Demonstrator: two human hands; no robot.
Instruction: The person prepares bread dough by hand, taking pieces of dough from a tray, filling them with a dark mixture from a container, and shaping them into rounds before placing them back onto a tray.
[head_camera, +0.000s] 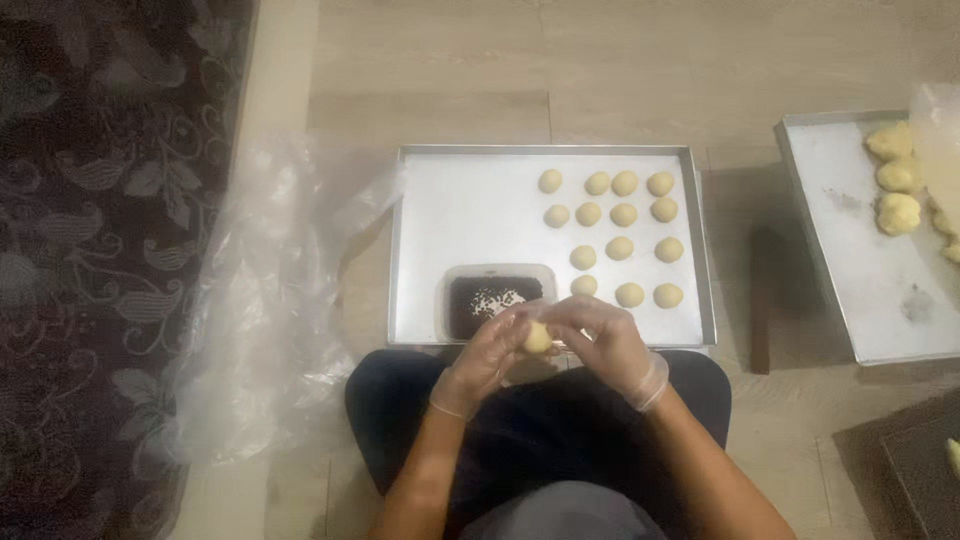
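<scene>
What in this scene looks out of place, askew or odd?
Little stands out. The dough balls sit in fairly neat rows on the tray; only the crumpled plastic sheet lies untidily on the floor beside it.

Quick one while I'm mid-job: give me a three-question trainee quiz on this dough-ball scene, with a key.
1. True or false: the small container with dark filling sits on the tray.
2. What do the left hand and right hand hold between them?
3. The dough balls fill which side of the tray: A left, B right?

Key: 1 true. 2 one dough ball. 3 B.
</scene>
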